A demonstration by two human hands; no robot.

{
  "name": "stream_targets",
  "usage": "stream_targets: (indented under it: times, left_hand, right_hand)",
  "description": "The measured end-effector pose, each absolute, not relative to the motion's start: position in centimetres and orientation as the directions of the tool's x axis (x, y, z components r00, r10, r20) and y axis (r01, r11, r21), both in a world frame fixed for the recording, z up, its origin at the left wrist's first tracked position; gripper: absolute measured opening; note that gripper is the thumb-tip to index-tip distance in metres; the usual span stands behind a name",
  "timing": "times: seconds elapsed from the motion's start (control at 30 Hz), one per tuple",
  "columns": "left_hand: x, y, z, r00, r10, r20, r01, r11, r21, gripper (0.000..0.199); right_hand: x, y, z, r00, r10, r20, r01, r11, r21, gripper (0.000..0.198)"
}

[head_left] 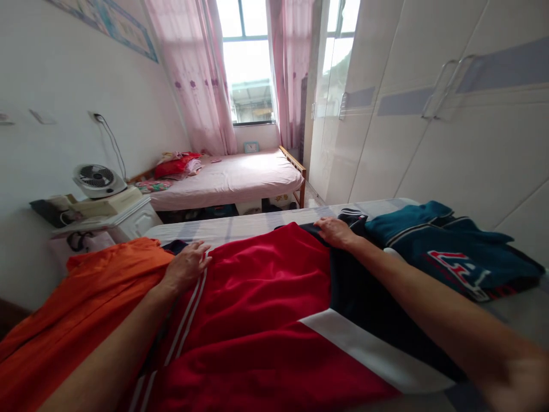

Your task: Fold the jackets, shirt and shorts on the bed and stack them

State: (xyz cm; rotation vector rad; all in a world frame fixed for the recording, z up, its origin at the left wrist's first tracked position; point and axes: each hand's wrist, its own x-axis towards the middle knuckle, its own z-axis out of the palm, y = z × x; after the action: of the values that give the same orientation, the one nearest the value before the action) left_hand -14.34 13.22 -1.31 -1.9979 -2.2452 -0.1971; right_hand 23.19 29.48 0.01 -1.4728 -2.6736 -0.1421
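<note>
A red, navy and white jacket (266, 274) lies spread in front of me, with double white stripes down its left side. At its upper left edge rests my left hand (186, 266), fingers apart and touching the striped cloth. My right hand (337, 232) is closed on the jacket's dark upper right part, its fingers bent over the fabric; the fingertips are partly hidden. An orange garment (115, 274) lies under and beside my left forearm. To the right of my right hand is a folded teal garment (429, 229) with red and white lettering.
The clothes lie on a bed with a pale checked sheet (249, 225). Beyond it stands a second bed (240, 177) with a pink sheet and a red bundle (174, 166). A fan (96, 178) sits on a white cabinet (132, 220) at left; a wardrobe (386, 149) lines the right.
</note>
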Motion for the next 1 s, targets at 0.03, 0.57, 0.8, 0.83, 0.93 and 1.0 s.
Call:
stream_targets:
  times: [0.03,0.57,0.8,0.83,0.93,1.0]
  left_hand:
    - [-14.5,13.9,-1.6,-0.110,0.980,0.166,0.994,0.110,0.009,0.042]
    - [-13.9,13.8,-1.2,-0.303,0.907,0.292,0.941,0.333,-0.059,0.039]
    - [-14.8,15.0,-1.6,-0.192,0.903,0.384,0.929,0.294,-0.225,0.042]
    - [-14.9,15.3,-1.7,-0.172,0.911,0.374,0.930,0.275,-0.242,0.042]
    - [-14.3,15.5,-1.8,-0.130,0.929,0.348,0.933,0.233,-0.273,0.043]
    - [-13.3,14.9,-1.8,-0.096,0.932,0.349,0.939,0.201,-0.279,0.042]
  right_hand:
    - [22.9,30.5,-0.5,-0.538,0.837,0.101,0.843,0.536,0.047,0.032]
    - [24.2,33.9,-0.3,-0.343,0.868,0.359,0.939,0.301,0.169,0.033]
    - [25.6,35.5,0.9,-0.158,0.868,0.470,0.987,0.154,0.048,0.028]
    - [25.3,35.5,0.9,-0.170,0.875,0.453,0.985,0.168,0.046,0.028]
    - [24.1,35.1,1.1,-0.192,0.888,0.417,0.980,0.194,0.038,0.028]
    - [23.2,34.1,1.2,-0.208,0.879,0.429,0.976,0.214,0.035,0.030]
